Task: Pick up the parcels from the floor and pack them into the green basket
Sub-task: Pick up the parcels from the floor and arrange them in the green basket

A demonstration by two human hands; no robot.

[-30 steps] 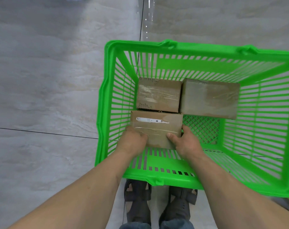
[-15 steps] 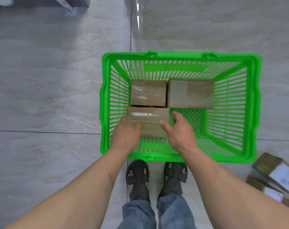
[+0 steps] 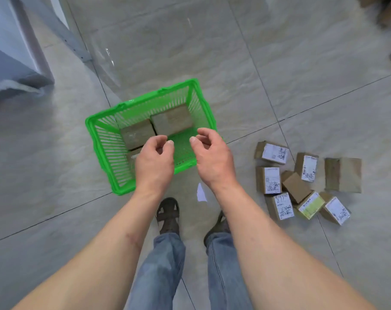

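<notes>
left hand (image 3: 154, 162) hides 3rd parcel (image 3: 131, 158)

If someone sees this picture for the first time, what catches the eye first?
The bright green basket on the grey tile floor, with brown parcels inside. In front of it the left hand and right hand hover, holding nothing. To the right, a cluster of labelled parcels lies on the floor.

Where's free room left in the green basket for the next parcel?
The green plastic basket has bare mesh floor in its near right part, bordered by two brown cardboard parcels along the far wall and a third under the left hand. The left side is crowded.
</notes>
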